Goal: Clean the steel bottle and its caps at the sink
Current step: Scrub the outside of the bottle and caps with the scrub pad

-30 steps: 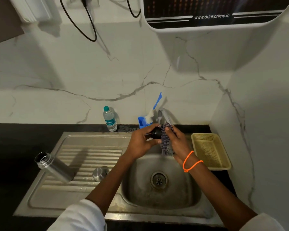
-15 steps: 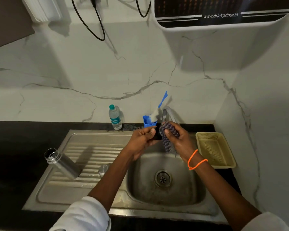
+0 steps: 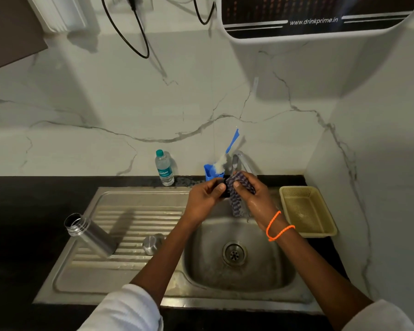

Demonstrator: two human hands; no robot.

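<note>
Black tabletop (image 3: 22,211) carries steel sink (image 3: 134,290); basin right, ribbed drainboard left. Yellow tray (image 3: 320,232) on tabletop right of basin. Steel bottle (image 3: 91,235) open-mouthed, tilted on drainboard left; steel cap (image 3: 152,243) near it to right. Left hand (image 3: 204,199) over basin's back edge, grip curled round small black cap (image 3: 222,190). Right hand (image 3: 253,194) grip pinching checked cloth (image 3: 237,201) against black cap, below tap (image 3: 243,161). Plastic water bottle (image 3: 164,169), blue brush holder (image 3: 209,173) behind sink
</note>
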